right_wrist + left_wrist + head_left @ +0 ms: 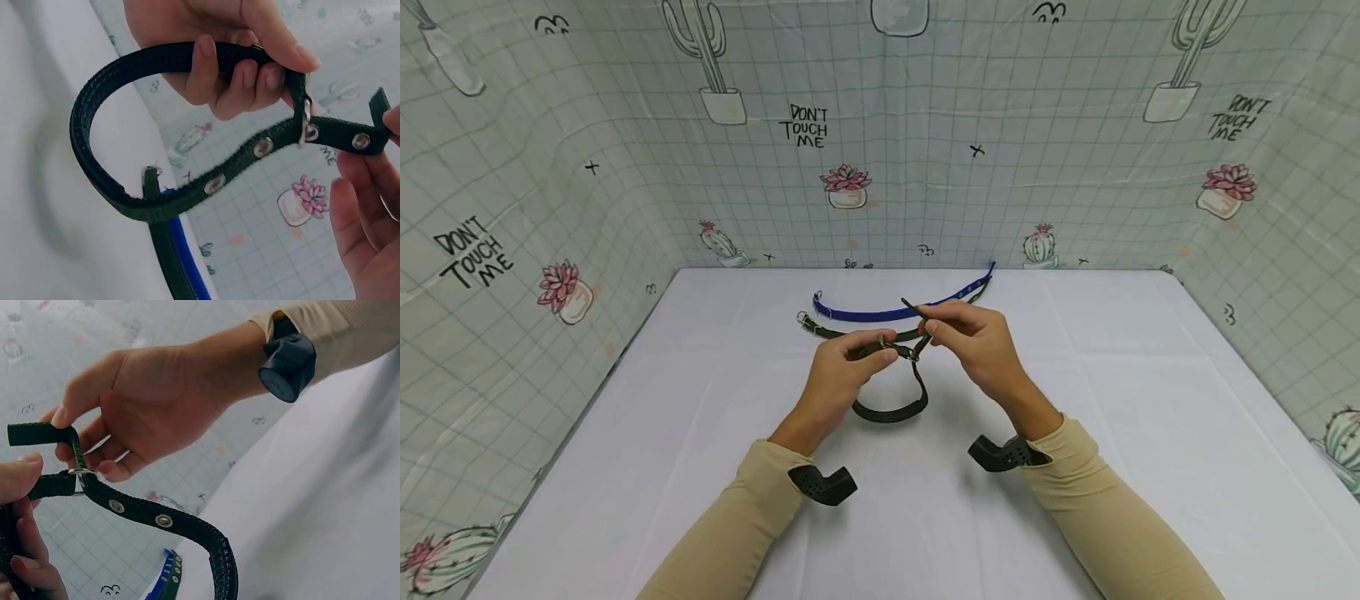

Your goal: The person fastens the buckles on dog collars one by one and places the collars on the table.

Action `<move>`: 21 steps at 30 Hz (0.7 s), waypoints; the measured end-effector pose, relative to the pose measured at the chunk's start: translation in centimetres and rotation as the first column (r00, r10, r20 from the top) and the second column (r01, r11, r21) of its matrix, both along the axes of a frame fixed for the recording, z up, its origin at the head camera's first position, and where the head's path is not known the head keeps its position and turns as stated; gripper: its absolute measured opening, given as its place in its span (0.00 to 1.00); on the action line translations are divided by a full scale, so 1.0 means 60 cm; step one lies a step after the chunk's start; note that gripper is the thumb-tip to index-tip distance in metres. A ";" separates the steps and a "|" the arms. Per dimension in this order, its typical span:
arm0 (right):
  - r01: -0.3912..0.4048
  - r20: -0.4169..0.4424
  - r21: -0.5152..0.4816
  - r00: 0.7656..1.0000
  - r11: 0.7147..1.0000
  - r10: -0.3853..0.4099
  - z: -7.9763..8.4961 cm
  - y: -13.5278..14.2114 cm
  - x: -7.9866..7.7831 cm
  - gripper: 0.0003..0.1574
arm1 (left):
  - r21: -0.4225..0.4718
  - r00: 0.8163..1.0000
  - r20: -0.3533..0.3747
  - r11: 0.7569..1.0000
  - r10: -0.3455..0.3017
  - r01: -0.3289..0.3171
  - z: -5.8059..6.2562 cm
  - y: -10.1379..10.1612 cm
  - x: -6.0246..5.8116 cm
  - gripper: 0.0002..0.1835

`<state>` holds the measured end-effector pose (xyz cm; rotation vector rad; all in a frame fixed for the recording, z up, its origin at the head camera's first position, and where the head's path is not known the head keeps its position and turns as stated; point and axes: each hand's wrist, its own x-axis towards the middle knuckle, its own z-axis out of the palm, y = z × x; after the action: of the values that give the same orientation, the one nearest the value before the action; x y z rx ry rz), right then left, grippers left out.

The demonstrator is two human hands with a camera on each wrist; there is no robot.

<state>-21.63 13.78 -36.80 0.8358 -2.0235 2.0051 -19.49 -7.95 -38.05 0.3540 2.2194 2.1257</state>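
Note:
A dark green collar [891, 415] with metal eyelets is held up in a loop above the white table. My left hand [842, 367] grips its buckle end, thumb on top and fingers curled beneath. The strap's free end [34, 434] runs through the metal buckle frame [305, 122] and is bent just beyond it. Between thumb and fingertips my right hand [977, 342] pinches that free end. Several eyelets show along the strap in the right wrist view. The padded part of the loop hangs below both hands.
Behind the hands, a blue collar [868, 316] and another green collar [823, 332] lie stretched out on the white table [700, 433]. A grid-patterned cloth [925, 108] with plant drawings rises at the back and sides. Black wrist devices sit on both sleeves.

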 end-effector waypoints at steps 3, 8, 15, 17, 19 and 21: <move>-0.025 -0.018 0.006 1.000 1.000 0.025 0.001 0.001 0.000 0.14 | 0.014 1.000 0.009 1.000 0.012 -0.012 0.003 -0.002 0.001 0.20; -0.008 -0.091 0.101 0.996 0.995 0.017 0.002 0.001 0.002 0.13 | 0.001 1.000 0.007 1.000 0.026 -0.026 0.006 -0.003 0.002 0.19; 0.097 -0.181 0.266 0.982 0.959 -0.049 0.005 0.000 0.006 0.13 | 0.000 0.999 0.002 0.999 0.054 -0.054 0.004 -0.003 0.001 0.18; 0.112 -0.202 0.291 0.978 0.950 -0.054 0.005 0.000 0.006 0.14 | -0.008 0.998 -0.003 0.998 0.060 -0.060 0.005 -0.004 0.002 0.17; 0.123 -0.223 0.306 0.973 0.944 -0.055 0.006 -0.001 0.006 0.15 | -0.016 0.998 -0.005 0.998 0.061 -0.062 0.006 -0.004 0.003 0.16; 0.130 -0.247 0.319 0.968 0.939 -0.051 0.009 -0.002 0.007 0.15 | -0.021 0.998 -0.006 0.998 0.062 -0.062 0.007 -0.004 0.004 0.15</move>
<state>-21.21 13.65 -36.29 0.9686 -2.2427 1.4555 -19.26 -8.19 -37.63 0.2935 2.2833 2.1313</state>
